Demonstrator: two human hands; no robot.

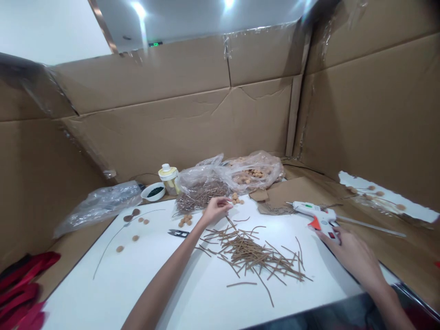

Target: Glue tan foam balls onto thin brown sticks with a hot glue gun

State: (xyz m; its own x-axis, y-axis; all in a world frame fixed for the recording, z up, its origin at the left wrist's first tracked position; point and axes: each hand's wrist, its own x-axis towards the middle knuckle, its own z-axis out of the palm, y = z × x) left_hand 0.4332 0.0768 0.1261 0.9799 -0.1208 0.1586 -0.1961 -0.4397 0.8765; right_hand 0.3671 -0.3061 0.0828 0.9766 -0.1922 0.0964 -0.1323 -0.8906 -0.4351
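Observation:
My left hand (216, 210) reaches over a white board (113, 293), its fingertips just left of a small cluster of tan balls (236, 198). I cannot tell whether its fingers pinch anything. My right hand (347, 252) grips a white hot glue gun (316, 215) with an orange trigger guard, near the board's right edge. A loose heap of thin brown sticks (250, 254) lies between my hands. Another group of tan balls (186, 220) sits left of my left hand, by small black-handled snips (178, 233).
Left on the board lie a long curved wire stem (115, 243) and several flat tan discs (135, 238). Plastic bags of sticks (201, 193) and balls (252, 173), a small bowl of dark green bits (153, 191), a yellow-lidded jar (168, 178) and red material (24, 288) surround it. Cardboard walls (172, 114) enclose the area.

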